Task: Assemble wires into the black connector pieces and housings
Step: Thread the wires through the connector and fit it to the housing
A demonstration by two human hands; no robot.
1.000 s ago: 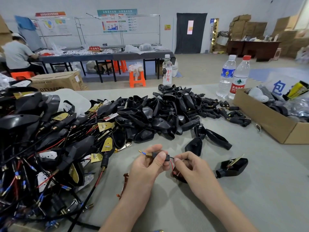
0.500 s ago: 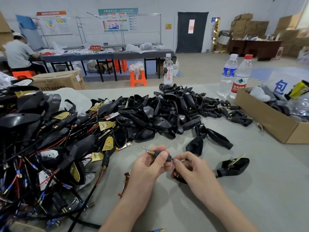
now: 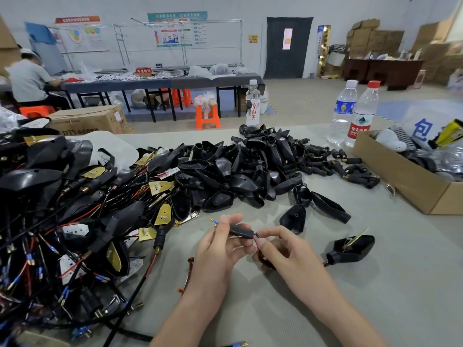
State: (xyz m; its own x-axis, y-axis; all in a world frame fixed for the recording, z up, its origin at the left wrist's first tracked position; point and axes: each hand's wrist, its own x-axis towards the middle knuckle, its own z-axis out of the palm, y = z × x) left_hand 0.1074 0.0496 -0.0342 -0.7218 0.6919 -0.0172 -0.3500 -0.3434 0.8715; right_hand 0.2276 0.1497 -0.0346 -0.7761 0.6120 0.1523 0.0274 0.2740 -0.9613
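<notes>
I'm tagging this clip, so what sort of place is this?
Probably a factory assembly floor: a heap of black housings on the worktable, a tangle of wired assemblies, and stacked cardboard cartons by the wall.

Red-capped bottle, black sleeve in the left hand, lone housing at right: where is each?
Red-capped bottle [image 3: 358,128]: head view, on its label.
Black sleeve [image 3: 241,232]: head view, on its middle.
Lone housing [image 3: 360,250]: head view, on its body.

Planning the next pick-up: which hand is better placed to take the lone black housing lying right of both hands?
Right, likely. The housing lies just beyond the right hand, nothing between; the left hand grips the connector piece and would cross over. The right hand must first release the wires.
</notes>
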